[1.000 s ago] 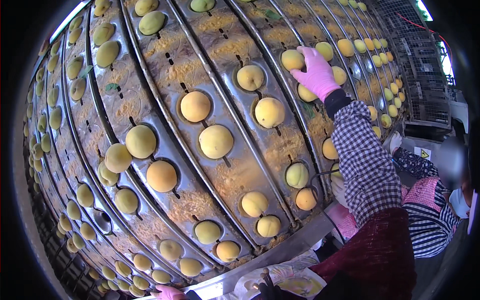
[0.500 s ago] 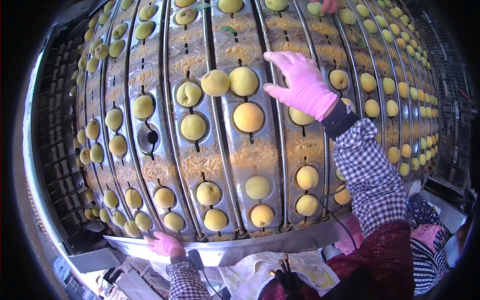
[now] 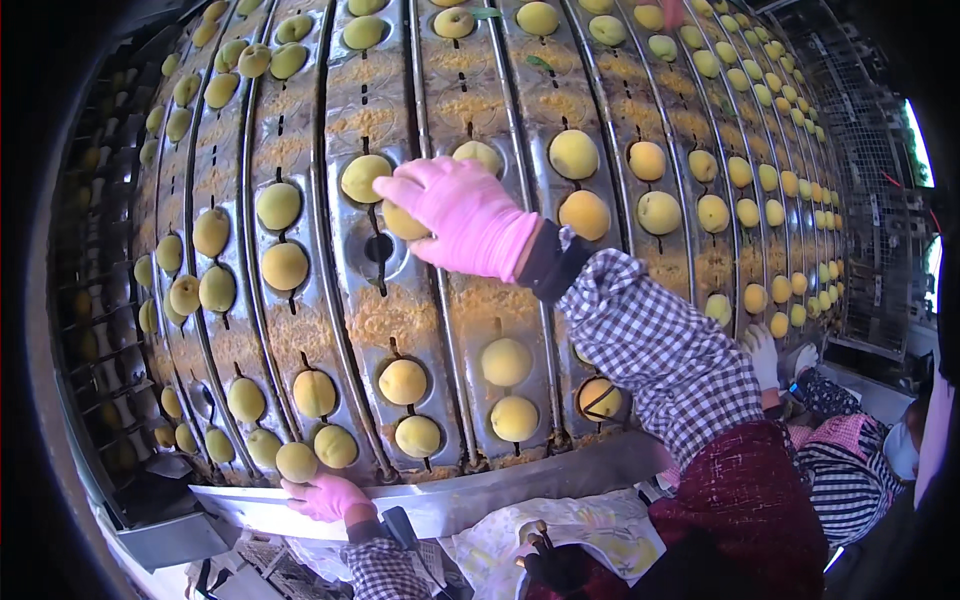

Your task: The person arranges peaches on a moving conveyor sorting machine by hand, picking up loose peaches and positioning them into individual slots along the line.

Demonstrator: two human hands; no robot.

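My right hand [image 3: 460,215], in a pink glove, reaches over the metal cup trays. Its fingers curl round a yellow peach [image 3: 403,222], just above and right of an empty cup [image 3: 378,250]. Another peach [image 3: 367,178] sits in the cup beyond it, close to the fingertips. At the near metal edge my left hand [image 3: 327,497], also pink-gloved, has its fingertips against a peach [image 3: 296,462] beside the last cups. The fingers' undersides are hidden, so how firmly they grip it does not show.
Long metal trays [image 3: 395,310], smeared with orange pulp, carry many peaches in paired cups. A steel ledge [image 3: 450,505] runs along the near side. At the right, a co-worker's white-gloved hand [image 3: 762,358] is by the trays. Dark machine parts [image 3: 95,300] line the left side.
The trays have shifted rightward in view. My right hand has come left and down from open fingers to a hold on a peach. A peach now rests at my left fingertips.
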